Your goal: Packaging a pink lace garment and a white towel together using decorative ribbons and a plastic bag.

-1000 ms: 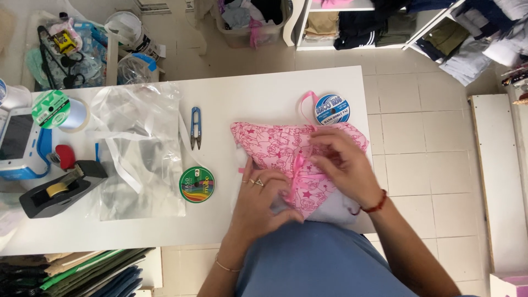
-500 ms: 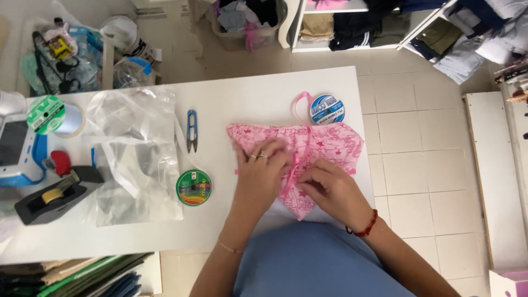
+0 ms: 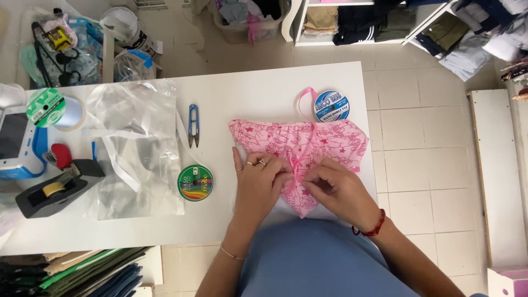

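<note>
1. Head view: pink star-print cloth (image 3: 300,144) lies spread flat mid-table (image 3: 264,88), point toward the near edge.
2. Left hand (image 3: 258,184) and right hand (image 3: 341,192): fingers pinched together on thin pink ribbon (image 3: 294,165) at the cloth's centre.
3. Judgement: ribbon placed, fastening unfinished; ribbon spool (image 3: 331,105) just beyond, snips (image 3: 193,125) left, untouched.

White table (image 3: 264,88) carries pink fabric (image 3: 341,140), snips (image 3: 193,125), spools (image 3: 194,182).

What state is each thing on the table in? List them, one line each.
Pink patterned fabric: lying flat, folded to a point toward the person.
Pink ribbon: lying on the fabric, pinched by both hands.
Left hand: resting on the fabric, fingers at the ribbon.
Right hand: fingers at the ribbon.
Thread snips: lying untouched.
Blue ribbon spool: flat, ribbon end loose.
Green spool: flat, untouched.
Tape dispenser: loaded, untouched.
</note>
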